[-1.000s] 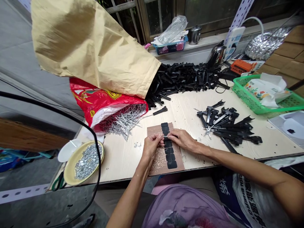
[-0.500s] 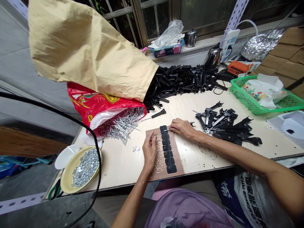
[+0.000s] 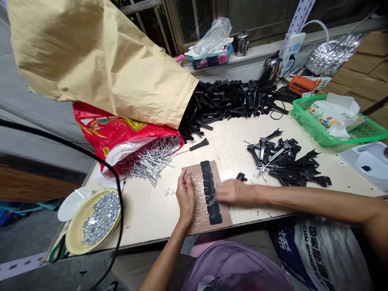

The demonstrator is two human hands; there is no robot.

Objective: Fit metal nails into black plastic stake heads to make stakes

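Note:
A brown board lies near the table's front edge, sprinkled with small pale specks. Down its right part runs a column of black rounded-square pads. My left hand rests on its side along the board's left edge, fingers loosely stretched and holding nothing I can see. Over the right edge of the pads, around the middle of the column, is my right hand. Motion smears its fingertips, so whether they hold anything is hidden. Just beyond it lies a small black clip-like piece.
Black plastic pieces with metal pins lie to the right. More black pieces are heaped behind, beside a cloth sack. A red bag spills metal pins. At left stands a yellow bowl; at right, a green basket.
My right hand has moved down the column of pads toward me, from the far end to about the middle. Its fingers were pinching a small metallic thing before. The view has shifted slightly.

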